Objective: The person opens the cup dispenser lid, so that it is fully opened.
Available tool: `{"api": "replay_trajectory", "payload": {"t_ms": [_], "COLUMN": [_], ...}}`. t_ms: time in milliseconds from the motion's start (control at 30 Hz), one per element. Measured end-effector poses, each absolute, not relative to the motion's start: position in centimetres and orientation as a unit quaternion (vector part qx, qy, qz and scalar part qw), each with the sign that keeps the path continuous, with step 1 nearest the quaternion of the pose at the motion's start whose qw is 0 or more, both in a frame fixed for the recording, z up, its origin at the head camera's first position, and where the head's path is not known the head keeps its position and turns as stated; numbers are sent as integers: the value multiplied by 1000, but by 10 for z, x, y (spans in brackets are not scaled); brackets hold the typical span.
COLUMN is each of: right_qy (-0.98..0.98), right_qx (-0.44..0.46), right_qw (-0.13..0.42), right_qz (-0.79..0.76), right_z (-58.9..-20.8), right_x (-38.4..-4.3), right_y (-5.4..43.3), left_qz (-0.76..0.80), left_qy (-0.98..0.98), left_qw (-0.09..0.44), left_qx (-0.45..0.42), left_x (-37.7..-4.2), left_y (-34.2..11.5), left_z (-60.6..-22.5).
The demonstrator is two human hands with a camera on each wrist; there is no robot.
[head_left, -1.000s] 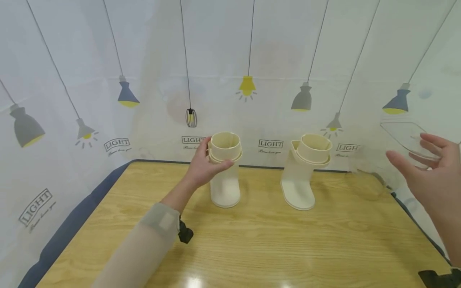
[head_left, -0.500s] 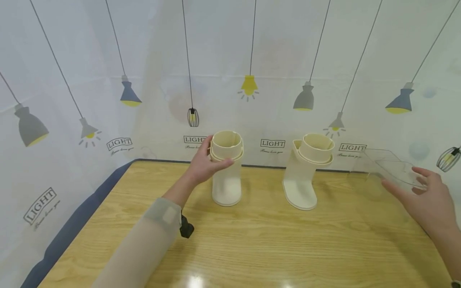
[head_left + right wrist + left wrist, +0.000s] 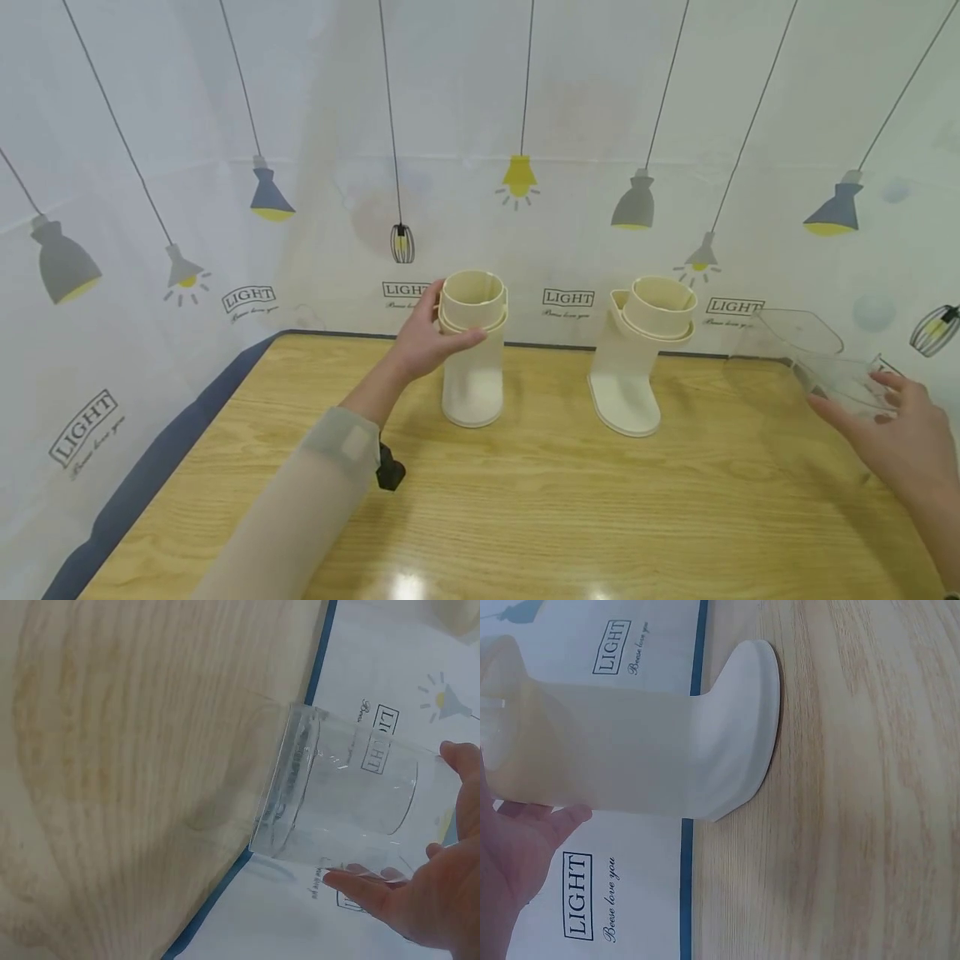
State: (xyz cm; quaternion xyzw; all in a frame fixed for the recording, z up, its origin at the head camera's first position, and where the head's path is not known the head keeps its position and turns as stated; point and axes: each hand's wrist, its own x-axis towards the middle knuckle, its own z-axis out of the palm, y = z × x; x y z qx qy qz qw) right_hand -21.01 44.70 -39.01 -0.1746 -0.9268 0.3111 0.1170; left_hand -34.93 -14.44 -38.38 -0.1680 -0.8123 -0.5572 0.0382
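Observation:
My left hand (image 3: 431, 337) wraps round the upper part of a cream plastic stand (image 3: 474, 375), thumb across the front. This stand has a round collar on top and a flat rounded foot; in the left wrist view the foot (image 3: 742, 735) rests on the wood. A matching stand (image 3: 626, 383) stands upright to its right. At the right, my right hand (image 3: 903, 433) holds a clear plastic container, plainest in the right wrist view as a see-through container (image 3: 345, 787) gripped near one end. Its far end overlaps the table's edge there. Faint clear edges show left of the fingers in the head view.
The wooden table (image 3: 525, 517) has a dark blue border along its back and left sides. Behind it hangs a white cloth (image 3: 450, 100) printed with lamps and LIGHT lettering. A black wrist device (image 3: 390, 468) hangs under the left sleeve.
The right hand has come down and slightly inward with the clear container, from above the table's right corner to lower over it. The left hand keeps its grip on the stand.

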Motion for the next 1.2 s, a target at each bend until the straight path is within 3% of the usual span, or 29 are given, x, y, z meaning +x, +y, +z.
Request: {"api": "replay_trajectory", "payload": {"t_ms": [933, 1200], "right_qy": [-926, -922], "right_qx": [-197, -160], "right_qw": [112, 214], "right_qz": [302, 281], "right_z": [-403, -391], "right_x": [-205, -195], "right_y": [451, 439], "left_qz": [-554, -549], "left_qy": [-812, -818], "left_qw": [38, 29], "left_qx": [-180, -170], "left_x": [-349, -339], "left_y": [-149, -157], "left_z": [-384, -387]}}
